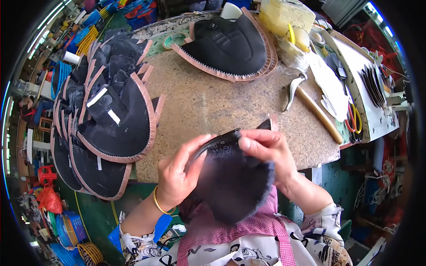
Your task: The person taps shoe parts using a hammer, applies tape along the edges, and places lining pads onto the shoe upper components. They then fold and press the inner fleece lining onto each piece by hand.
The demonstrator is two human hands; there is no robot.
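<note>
A dark, fuzzy-edged shoe piece (233,186) is held up between both hands at the near edge of the table. My left hand (179,170) pinches its upper left edge, thumb and fingers together. My right hand (268,153) pinches the same top edge on the right, beside small printed marks. A pinkish strip shows behind the right fingers. On the left lies a pile of black shoe uppers (122,119) with pink zigzag-stitched rims and white strips. More black uppers (230,44) lie at the back of the table.
On the stone-like tabletop (195,97), a hammer (317,113) lies at the right, near scissors (353,119) and a white sheet (330,86). Green tape (173,41) and a yellowish block (288,17) are at the back. A blue stool (162,226) is below left.
</note>
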